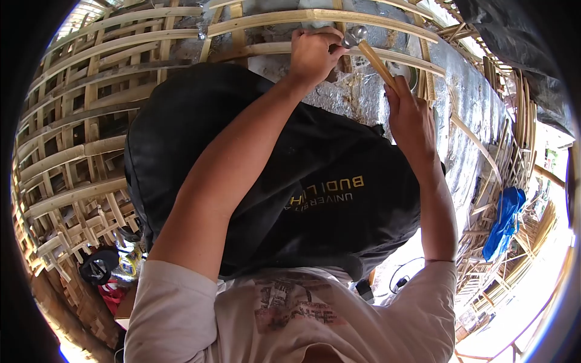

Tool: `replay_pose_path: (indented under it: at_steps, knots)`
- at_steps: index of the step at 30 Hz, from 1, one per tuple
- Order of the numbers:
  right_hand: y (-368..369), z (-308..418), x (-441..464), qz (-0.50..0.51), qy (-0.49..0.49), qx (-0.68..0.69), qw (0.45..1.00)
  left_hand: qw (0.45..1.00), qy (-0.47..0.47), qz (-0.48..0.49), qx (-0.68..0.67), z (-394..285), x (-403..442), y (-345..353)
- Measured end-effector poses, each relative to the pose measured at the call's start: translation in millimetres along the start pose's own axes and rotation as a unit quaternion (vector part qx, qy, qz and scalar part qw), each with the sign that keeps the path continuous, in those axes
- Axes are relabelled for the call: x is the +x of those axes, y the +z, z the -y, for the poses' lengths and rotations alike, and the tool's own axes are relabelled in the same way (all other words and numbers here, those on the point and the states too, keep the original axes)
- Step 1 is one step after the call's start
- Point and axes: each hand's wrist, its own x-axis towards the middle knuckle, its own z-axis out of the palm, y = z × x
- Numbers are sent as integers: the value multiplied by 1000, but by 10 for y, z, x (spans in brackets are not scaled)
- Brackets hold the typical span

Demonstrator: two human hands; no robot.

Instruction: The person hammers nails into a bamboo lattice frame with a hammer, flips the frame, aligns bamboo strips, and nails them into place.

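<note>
My right hand (413, 121) is wrapped round the wooden handle of a hammer (376, 62). The shiny metal head is at the handle's upper end, close to the fingertips of my left hand (316, 54). My left fingers are pinched together at a bamboo slat (399, 58) of the lattice; what they hold, if anything, is too small to make out. Another curved bamboo slat (321, 17) runs just above both hands. Behind the slats lies a silvery, foil-like sheet (445, 109). A large black bag (284, 157) with yellow lettering rests against my front, beneath my forearms.
A woven bamboo lattice (85, 121) fills the left side. To the right, a blue plastic bag (505, 221) hangs among loose bamboo strips (526, 121). Dark sheeting (520, 42) droops at the upper right. A black round object (98, 266) sits at the lower left.
</note>
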Motion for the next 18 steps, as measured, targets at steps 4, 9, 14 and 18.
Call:
replay_pose_path:
  at_steps: [4,9,14,18]
  knots:
    - [1,76,-48,-37,1,17,999,1000,10,-13,-18,21,-26,4]
    - [2,-6,-21,-40,-1,19,999,999,32,-18,6,3,17,-21]
    - [7,43,-26,-25,7,27,999,1000,20,-11,12,13,4,-10]
    - [108,-86,-24,-40,-8,70,997,1000,28,-5,-2,-24,19,-62]
